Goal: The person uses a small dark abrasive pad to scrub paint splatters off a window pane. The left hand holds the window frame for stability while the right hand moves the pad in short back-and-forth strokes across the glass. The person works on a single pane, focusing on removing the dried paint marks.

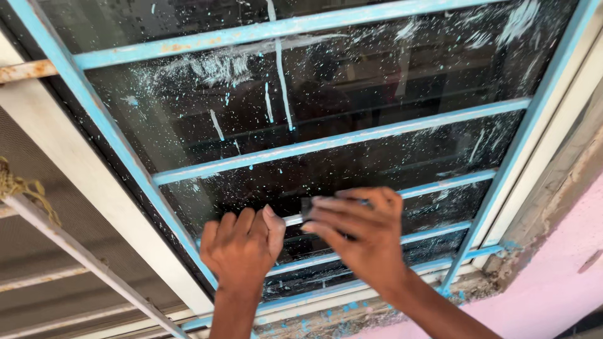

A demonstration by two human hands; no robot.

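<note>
your left hand (242,248) was curled into a loose fist, its fingers wrapped around one of the light blue window bars (339,139) low on the grille; the bar itself was hidden under your grip. your right hand (358,229) sat just beside it, fingertips pressed together on a small dark scraper (307,206) held flat against the dark glass pane (377,75). the glass was flecked with white and blue paint splatter. a pink wall (553,276) lay to the right, and a knotted rope (19,187) hung at the left edge.
</note>
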